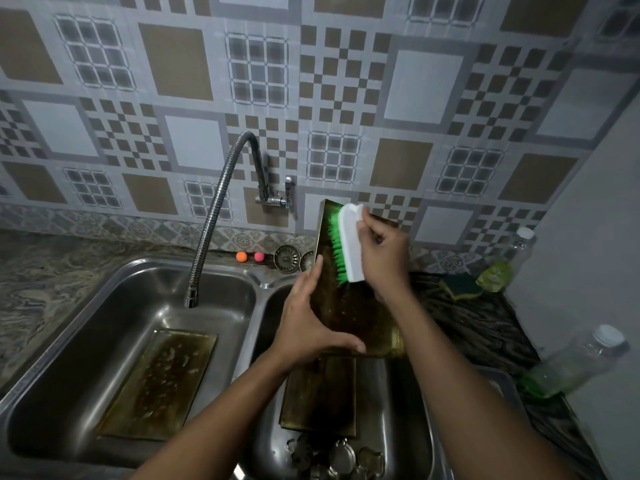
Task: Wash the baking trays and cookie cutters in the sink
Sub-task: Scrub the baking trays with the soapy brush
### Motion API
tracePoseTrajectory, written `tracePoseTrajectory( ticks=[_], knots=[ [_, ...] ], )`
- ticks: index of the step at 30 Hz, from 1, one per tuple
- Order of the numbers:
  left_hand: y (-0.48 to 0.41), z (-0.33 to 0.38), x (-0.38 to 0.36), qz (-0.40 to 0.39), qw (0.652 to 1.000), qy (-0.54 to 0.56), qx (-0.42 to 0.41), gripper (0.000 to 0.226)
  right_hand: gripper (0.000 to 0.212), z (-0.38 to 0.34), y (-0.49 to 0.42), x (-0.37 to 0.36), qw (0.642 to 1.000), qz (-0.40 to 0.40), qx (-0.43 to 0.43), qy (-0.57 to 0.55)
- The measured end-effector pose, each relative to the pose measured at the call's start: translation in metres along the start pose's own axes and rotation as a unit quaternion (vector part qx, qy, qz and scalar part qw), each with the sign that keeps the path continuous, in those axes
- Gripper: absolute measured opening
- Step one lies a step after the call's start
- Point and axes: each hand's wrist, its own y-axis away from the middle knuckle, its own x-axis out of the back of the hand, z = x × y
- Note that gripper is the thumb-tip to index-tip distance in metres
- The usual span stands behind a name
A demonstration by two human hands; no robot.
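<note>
Over the right sink basin (424, 434) my left hand (311, 320) grips the lower left edge of a dark, greasy baking tray (353, 306), held tilted up towards the wall. My right hand (384, 251) is shut on a white scrub brush (348, 244) whose green bristles press against the tray's upper part. A second tray (318, 396) lies flat in the right basin below. Several metal cookie cutters (332, 455) sit at that basin's near end. A third tray (159, 382) lies in the left basin (62, 358).
A flexible metal tap (214, 216) hangs over the left basin; no water stream shows. Two sink strainers (287, 258) and two small balls (249, 257) rest on the back ledge. A green-yellow sponge (460, 285) and two bottles (502, 261) (571, 362) of green liquid stand on the right counter.
</note>
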Motion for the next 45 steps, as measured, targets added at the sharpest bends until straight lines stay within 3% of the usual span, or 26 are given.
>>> tracePoseTrajectory(
  ticks=[5, 10, 13, 20, 26, 33, 37, 45],
  knots=[
    [-0.009, -0.010, 0.013, 0.058, 0.998, 0.030, 0.023, 0.152, 0.031, 0.019, 0.040, -0.005, 0.994, -0.107, -0.004, 0.001],
    [-0.003, -0.008, 0.007, 0.038, 0.999, 0.020, 0.002, 0.150, 0.034, 0.032, 0.040, 0.014, 0.998, -0.050, -0.038, -0.008],
    [-0.008, 0.002, -0.001, 0.033, 0.998, 0.051, 0.001, 0.132, 0.034, 0.024, 0.042, 0.003, 0.998, -0.043, -0.017, -0.033],
    [-0.015, -0.001, 0.006, 0.108, 0.991, 0.072, 0.020, 0.099, 0.032, 0.044, 0.077, 0.010, 0.990, -0.142, 0.018, -0.008],
    [-0.011, -0.005, -0.006, 0.122, 0.990, 0.046, 0.048, 0.056, 0.031, 0.058, 0.059, 0.033, 0.996, -0.066, 0.006, 0.056],
    [-0.018, -0.007, 0.000, 0.131, 0.991, 0.037, 0.018, 0.068, 0.031, 0.063, 0.071, 0.026, 0.998, -0.066, 0.006, 0.009],
    [-0.009, -0.011, -0.004, 0.134, 0.990, 0.034, 0.019, 0.069, 0.034, 0.078, 0.054, 0.040, 0.998, -0.029, -0.049, 0.021],
    [-0.002, -0.004, -0.012, 0.041, 0.998, 0.038, -0.001, 0.060, 0.036, 0.047, -0.018, 0.029, 0.991, 0.064, -0.115, -0.018]
  ],
)
